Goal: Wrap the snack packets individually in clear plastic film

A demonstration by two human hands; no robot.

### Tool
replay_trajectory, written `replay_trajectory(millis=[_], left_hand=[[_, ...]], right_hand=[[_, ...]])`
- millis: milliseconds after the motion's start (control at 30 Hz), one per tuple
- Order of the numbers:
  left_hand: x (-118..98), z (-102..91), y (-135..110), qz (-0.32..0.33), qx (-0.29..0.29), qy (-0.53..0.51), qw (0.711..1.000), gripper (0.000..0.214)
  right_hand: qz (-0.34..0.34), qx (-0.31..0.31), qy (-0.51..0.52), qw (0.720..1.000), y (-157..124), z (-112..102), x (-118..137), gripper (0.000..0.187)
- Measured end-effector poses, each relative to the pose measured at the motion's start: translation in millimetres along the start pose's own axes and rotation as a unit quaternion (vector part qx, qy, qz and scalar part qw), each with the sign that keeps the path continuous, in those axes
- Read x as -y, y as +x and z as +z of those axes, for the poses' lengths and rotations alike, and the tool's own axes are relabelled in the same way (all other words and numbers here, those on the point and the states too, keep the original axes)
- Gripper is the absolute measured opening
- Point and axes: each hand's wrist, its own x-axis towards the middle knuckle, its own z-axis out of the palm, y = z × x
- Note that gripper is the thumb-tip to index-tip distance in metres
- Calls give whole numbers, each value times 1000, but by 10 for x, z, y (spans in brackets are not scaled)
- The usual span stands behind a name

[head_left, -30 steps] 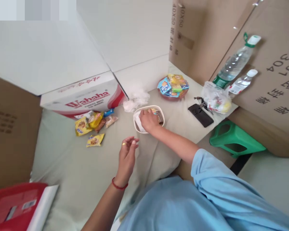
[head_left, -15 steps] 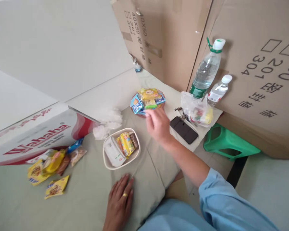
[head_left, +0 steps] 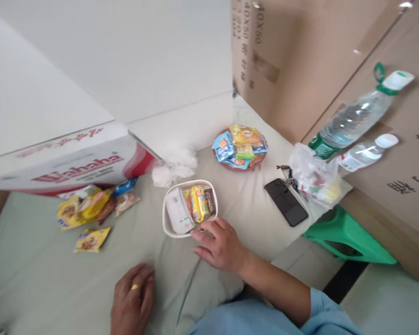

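Note:
A white oval tray point(head_left: 167, 223) sits on the pale green cloth, holding a white packet and several yellow and brown snack packs. My right hand point(head_left: 219, 244) rests on the cloth just in front of the tray, fingers spread, with its fingertips at the tray's near rim and nothing in it. Lower left, my left hand point(head_left: 131, 302), wearing a gold ring, lies flat on the cloth and holds nothing. Behind the tray stands a red plate point(head_left: 261, 160) piled with blue and yellow snack packs.
Loose snack packs point(head_left: 91, 211) lie left beside a red-and-white carton point(head_left: 70, 163). A crumpled white wrapper point(head_left: 172, 170) sits behind the tray. A black phone point(head_left: 286, 208), a plastic bag point(head_left: 314, 179), two water bottles point(head_left: 356, 116) and cardboard boxes point(head_left: 293, 60) stand right, above a green stool point(head_left: 345, 237).
My right hand has come back from near the red plate and settled on the cloth at the tray's near edge. My left hand stays flat on the cloth. The view has shifted.

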Motion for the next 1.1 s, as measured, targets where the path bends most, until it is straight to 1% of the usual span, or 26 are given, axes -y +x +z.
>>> replay_trajectory(millis=[67, 133, 233, 300, 400, 500, 567, 600, 667, 733, 767, 833, 900, 967, 1000, 1033, 1067, 1100], left_hand=[[74, -58, -128, -14, 0, 7, 1000, 27], [136, -93, -260, -35, -4, 12, 999, 29], [226, -127, -449, -50, -12, 18, 998, 30], [293, -151, -563, -36, -14, 19, 999, 29], [384, -179, -686, 7, -8, 10, 1000, 30], [420, -180, -735, 25, -11, -3, 1000, 31], [412, -171, -739, 19, -18, -14, 1000, 31], [404, -167, -739, 16, -21, -22, 999, 31], [385, -161, -741, 9, -26, -39, 999, 30], [370, -156, -748, 2, -28, -52, 998, 30], [365, -154, -753, -1, -30, -58, 998, 30], [359, -148, -765, -5, -37, -68, 997, 30], [359, -143, -780, -8, -47, -81, 996, 29], [362, -145, -800, -15, -60, -101, 993, 27], [362, -151, -812, -22, -69, -115, 991, 26], [358, -163, -822, -31, -78, -132, 988, 24], [349, -181, -829, -46, -87, -153, 983, 22], [332, -206, -828, -66, -94, -177, 977, 21]], right_hand=[[3, 37, -43, 998, -30, 97, 13, 23], [17, 54, -77, 995, -44, 166, -26, 15], [44, 48, -110, 992, -70, 178, -139, 21], [65, 38, -124, 989, -113, 109, -242, 24], [95, 21, -141, 985, -188, -85, -397, 28], [144, 15, -140, 980, -143, -320, -415, 29], [169, 15, -112, 979, 28, -441, -297, 28], [170, 15, -97, 981, 162, -473, -209, 28], [151, 34, -89, 984, 520, -451, -24, 30], [125, 88, -125, 980, 958, -306, 96, 33], [122, 123, -161, 971, 1188, -194, 115, 32], [144, 169, -252, 942, 1626, 63, 75, 32], [174, 211, -304, 913, 1968, 291, -14, 34], [210, 243, -316, 892, 2148, 421, -75, 34], [220, 247, -313, 890, 2162, 441, -80, 33], [224, 233, -295, 899, 2123, 436, -64, 32], [224, 202, -254, 919, 2034, 413, -28, 29], [228, 157, -187, 942, 1901, 381, 27, 27]])
